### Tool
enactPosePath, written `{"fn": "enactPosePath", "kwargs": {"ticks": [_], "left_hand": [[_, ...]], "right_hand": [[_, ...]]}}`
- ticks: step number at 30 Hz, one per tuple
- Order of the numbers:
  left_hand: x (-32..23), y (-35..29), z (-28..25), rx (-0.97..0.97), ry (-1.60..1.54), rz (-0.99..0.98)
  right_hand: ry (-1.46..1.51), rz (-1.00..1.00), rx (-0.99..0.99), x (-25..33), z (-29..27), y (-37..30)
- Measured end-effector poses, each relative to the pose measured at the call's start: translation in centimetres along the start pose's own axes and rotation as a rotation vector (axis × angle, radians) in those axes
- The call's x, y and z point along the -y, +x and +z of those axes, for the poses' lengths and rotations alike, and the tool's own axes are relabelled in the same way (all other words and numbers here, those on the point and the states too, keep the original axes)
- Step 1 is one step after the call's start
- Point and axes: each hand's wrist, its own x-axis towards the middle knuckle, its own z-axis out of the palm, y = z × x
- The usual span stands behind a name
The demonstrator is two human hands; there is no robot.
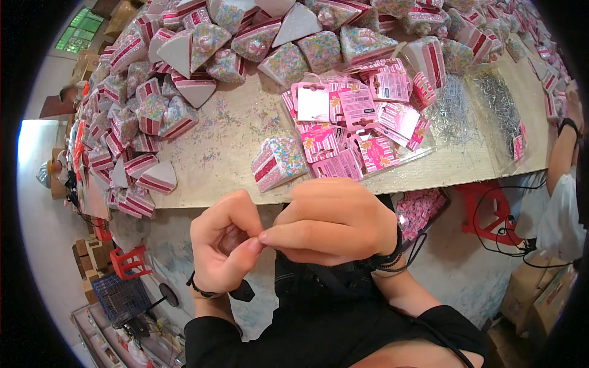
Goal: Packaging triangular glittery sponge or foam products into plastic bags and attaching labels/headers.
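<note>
My left hand [222,245] and my right hand [340,222] meet in front of the table's near edge, fingertips pinched against each other. Whatever lies between them is too small or hidden to make out. Just beyond my hands stands a decorative cake slice [278,163] with pink layers and coloured sprinkles. To its right, a clear tray [402,161] bears a heap of pink and white striped cardboard tags [359,109]. Thin silvery metal wires or pins [457,116] lie right of the tags, and a clear bag [500,113] holds more dark metal pieces.
Many more cake slices [307,52] are piled across the table's back and left. Loose sprinkles [224,126] dot the wooden tabletop [202,178]. Below it are a bin of small pink pieces [420,211] and a red stool [485,211]. Another person's arm [561,144] rests at far right.
</note>
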Motion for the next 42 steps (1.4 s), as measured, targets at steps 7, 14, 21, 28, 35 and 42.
{"fn": "enactPosePath", "kwargs": {"ticks": [7,14,21,28,35,42], "left_hand": [[0.5,0.7,0.1,0.021,0.062,0.042],[2.0,2.3,-0.9,0.157,0.480,0.260],[5.5,4.1,-1.6,0.000,0.978,0.313],[5.2,3.8,-0.8,-0.210,1.079,0.480],[4.6,3.5,0.7,-0.364,0.945,0.579],[4.7,3.2,0.8,-0.346,0.857,0.640]], "right_hand": [[-0.172,0.058,-0.007,0.6,0.0,-0.1],[-0.244,0.072,-0.023,-0.1,-1.4,-0.4],[-0.366,0.133,-0.166,0.0,-3.6,-0.6],[-0.419,0.304,-0.184,-0.1,-4.3,-1.1],[-0.427,0.159,-0.086,-1.0,-3.8,-0.5],[-0.295,0.195,-0.121,-1.1,-2.0,-0.2]]}}
